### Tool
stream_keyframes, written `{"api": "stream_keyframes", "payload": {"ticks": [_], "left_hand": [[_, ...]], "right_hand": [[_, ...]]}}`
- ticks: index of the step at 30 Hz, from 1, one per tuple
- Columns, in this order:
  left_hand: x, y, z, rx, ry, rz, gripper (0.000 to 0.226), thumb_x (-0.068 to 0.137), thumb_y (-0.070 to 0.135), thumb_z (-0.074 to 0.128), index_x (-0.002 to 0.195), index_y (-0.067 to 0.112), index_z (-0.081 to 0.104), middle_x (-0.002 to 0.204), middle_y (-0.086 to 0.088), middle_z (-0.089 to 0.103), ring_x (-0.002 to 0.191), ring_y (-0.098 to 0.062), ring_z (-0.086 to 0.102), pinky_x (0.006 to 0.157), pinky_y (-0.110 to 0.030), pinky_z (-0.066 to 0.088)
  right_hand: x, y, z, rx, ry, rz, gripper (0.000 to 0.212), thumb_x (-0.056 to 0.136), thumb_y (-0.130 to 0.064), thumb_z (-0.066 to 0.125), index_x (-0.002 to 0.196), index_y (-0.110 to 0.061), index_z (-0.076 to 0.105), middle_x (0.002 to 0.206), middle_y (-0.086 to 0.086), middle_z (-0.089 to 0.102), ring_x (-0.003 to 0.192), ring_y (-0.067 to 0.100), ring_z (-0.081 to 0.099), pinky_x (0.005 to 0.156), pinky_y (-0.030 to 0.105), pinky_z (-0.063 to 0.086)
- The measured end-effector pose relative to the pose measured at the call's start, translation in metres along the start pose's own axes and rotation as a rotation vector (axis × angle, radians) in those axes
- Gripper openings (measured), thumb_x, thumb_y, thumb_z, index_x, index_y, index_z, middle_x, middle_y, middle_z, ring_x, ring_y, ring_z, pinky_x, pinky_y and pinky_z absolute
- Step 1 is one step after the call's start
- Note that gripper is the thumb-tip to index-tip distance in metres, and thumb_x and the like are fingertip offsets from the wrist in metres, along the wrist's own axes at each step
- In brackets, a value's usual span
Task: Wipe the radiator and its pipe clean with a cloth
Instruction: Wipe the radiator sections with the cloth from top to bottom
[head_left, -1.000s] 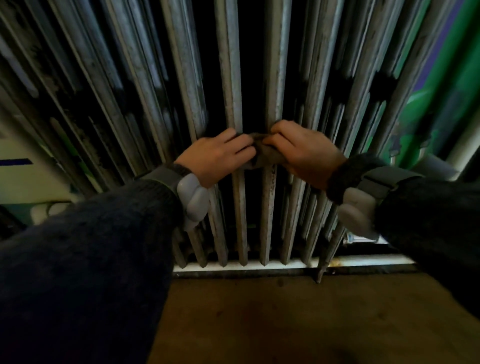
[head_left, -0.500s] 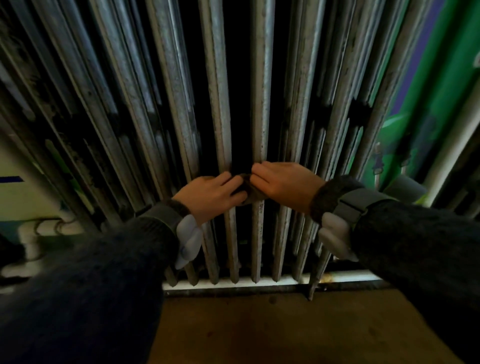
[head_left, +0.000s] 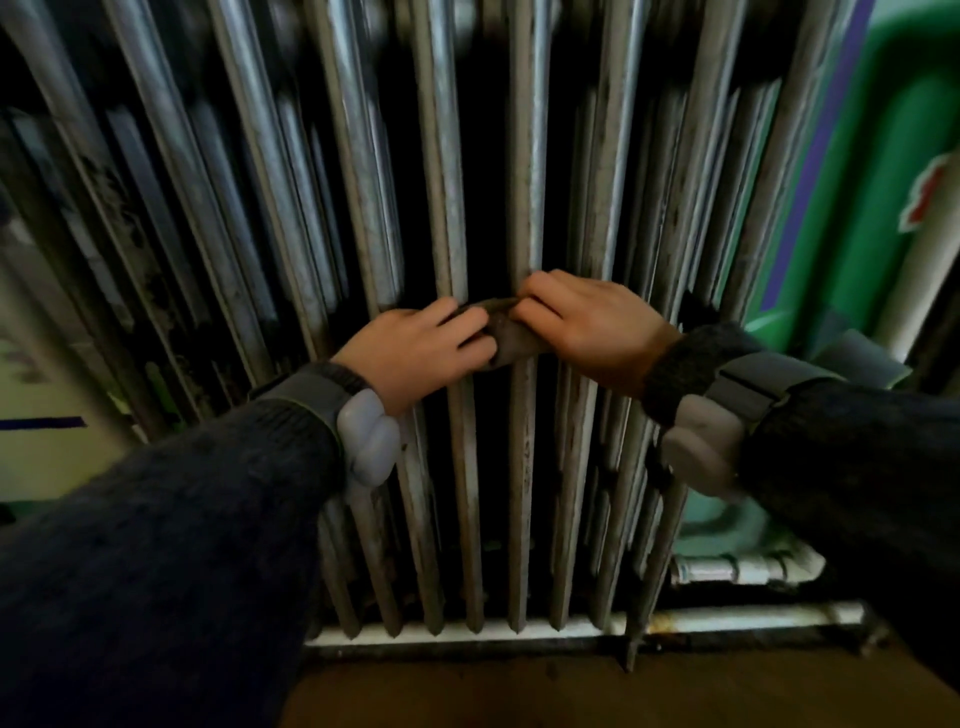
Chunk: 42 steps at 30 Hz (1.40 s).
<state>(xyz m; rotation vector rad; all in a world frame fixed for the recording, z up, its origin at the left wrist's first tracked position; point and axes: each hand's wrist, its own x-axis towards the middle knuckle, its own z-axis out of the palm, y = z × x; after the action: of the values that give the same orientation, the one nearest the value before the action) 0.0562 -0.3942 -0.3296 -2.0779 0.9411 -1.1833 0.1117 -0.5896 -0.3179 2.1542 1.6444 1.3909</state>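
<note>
Both hands are working close together, fingertips nearly meeting. The left hand (head_left: 415, 353) and right hand (head_left: 592, 327) are each pinching one end of the brown cloth (head_left: 511, 338), which is stretching between them across one upright rib of the radiator (head_left: 447, 208). The white pipe (head_left: 727, 619) is lying well below the hands, at the foot of the ribs. Judgement: this rib is being rubbed. It is best done by keeping the cloth taut and working the rib's full height, since grime is showing below the hands.
</note>
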Motion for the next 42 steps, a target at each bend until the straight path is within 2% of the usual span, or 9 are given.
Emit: {"api": "stream_keyframes", "payload": {"ticks": [5, 7, 9, 12, 17, 23, 29, 36, 42], "left_hand": [[0.000, 0.003, 0.004, -0.040, 0.012, -0.051, 0.010, 0.081, 0.006, 0.036, 0.089, 0.011, 0.040, 0.083, -0.009, 0.066, 0.072, -0.024, 0.050, 0.038, -0.022, 0.041], [-0.004, 0.008, 0.008, -0.056, 0.001, -0.108, 0.023, 0.073, 0.010, 0.051, 0.094, 0.010, 0.041, 0.092, -0.012, 0.067, 0.078, -0.027, 0.046, 0.040, -0.024, 0.046], [-0.011, 0.015, 0.012, -0.090, -0.050, -0.179, 0.042, 0.064, 0.027, 0.058, 0.097, 0.009, 0.041, 0.102, -0.014, 0.066, 0.084, -0.028, 0.039, 0.044, -0.028, 0.049], [-0.018, 0.025, 0.016, -0.078, -0.091, -0.272, 0.038, 0.079, 0.042, 0.045, 0.099, 0.010, 0.041, 0.109, -0.012, 0.063, 0.088, -0.027, 0.039, 0.046, -0.028, 0.050], [-0.019, 0.038, 0.020, -0.028, -0.030, -0.380, 0.010, 0.085, 0.015, 0.045, 0.093, 0.011, 0.041, 0.117, -0.007, 0.043, 0.086, -0.024, 0.040, 0.037, -0.025, 0.042], [-0.018, 0.038, 0.013, -0.172, -0.021, -0.483, 0.050, 0.075, 0.008, 0.065, 0.120, 0.011, 0.044, 0.122, -0.008, 0.045, 0.085, -0.029, 0.059, 0.037, -0.028, 0.048], [0.003, 0.002, -0.003, -0.075, 0.045, -0.397, 0.041, 0.085, 0.015, 0.042, 0.121, 0.002, 0.056, 0.112, -0.014, 0.062, 0.093, -0.023, 0.051, 0.052, -0.031, 0.053], [0.017, -0.017, -0.008, -0.072, 0.111, -0.400, 0.041, 0.087, 0.019, 0.040, 0.116, -0.001, 0.061, 0.110, -0.013, 0.065, 0.092, -0.021, 0.044, 0.052, -0.031, 0.052], [-0.008, 0.003, 0.019, -0.029, 0.051, -0.166, 0.030, 0.087, 0.013, 0.049, 0.116, 0.003, 0.049, 0.101, -0.010, 0.067, 0.086, -0.022, 0.041, 0.053, -0.030, 0.055]], "right_hand": [[-0.008, -0.006, 0.010, 0.042, 0.025, 0.081, 0.026, 0.078, -0.015, 0.055, 0.092, 0.004, 0.065, 0.089, 0.019, 0.063, 0.071, 0.030, 0.062, 0.050, 0.030, 0.052], [-0.014, -0.010, 0.013, 0.098, 0.010, 0.109, 0.044, 0.070, -0.027, 0.067, 0.100, 0.006, 0.063, 0.097, 0.021, 0.062, 0.076, 0.031, 0.062, 0.055, 0.032, 0.054], [-0.015, -0.015, 0.015, 0.123, 0.020, 0.145, 0.047, 0.077, -0.036, 0.054, 0.100, 0.003, 0.063, 0.101, 0.020, 0.062, 0.079, 0.029, 0.061, 0.056, 0.032, 0.054], [-0.014, -0.019, 0.025, 0.045, 0.074, 0.150, 0.036, 0.084, -0.027, 0.041, 0.091, -0.001, 0.066, 0.104, 0.018, 0.064, 0.086, 0.023, 0.050, 0.057, 0.030, 0.053], [-0.024, -0.024, 0.039, 0.049, 0.115, 0.072, 0.030, 0.084, -0.010, 0.042, 0.089, 0.004, 0.068, 0.100, 0.018, 0.067, 0.081, 0.030, 0.057, 0.059, 0.034, 0.056], [-0.021, -0.016, 0.029, 0.034, 0.092, -0.033, 0.036, 0.090, -0.001, 0.031, 0.095, 0.001, 0.066, 0.094, 0.017, 0.068, 0.069, 0.030, 0.063, 0.058, 0.032, 0.055], [0.000, 0.008, 0.007, -0.018, 0.147, -0.040, 0.027, 0.090, -0.004, 0.032, 0.115, -0.009, 0.042, 0.094, 0.016, 0.067, 0.069, 0.030, 0.062, 0.057, 0.032, 0.053], [0.013, 0.021, -0.002, -0.035, 0.194, 0.048, 0.037, 0.082, -0.005, 0.039, 0.109, 0.000, 0.064, 0.096, 0.020, 0.066, 0.079, 0.030, 0.055, 0.056, 0.035, 0.053], [-0.011, 0.000, 0.034, 0.021, 0.159, -0.091, 0.037, 0.097, -0.003, 0.031, 0.102, 0.005, 0.066, 0.097, 0.018, 0.068, 0.083, 0.027, 0.040, 0.062, 0.036, 0.054]]}}
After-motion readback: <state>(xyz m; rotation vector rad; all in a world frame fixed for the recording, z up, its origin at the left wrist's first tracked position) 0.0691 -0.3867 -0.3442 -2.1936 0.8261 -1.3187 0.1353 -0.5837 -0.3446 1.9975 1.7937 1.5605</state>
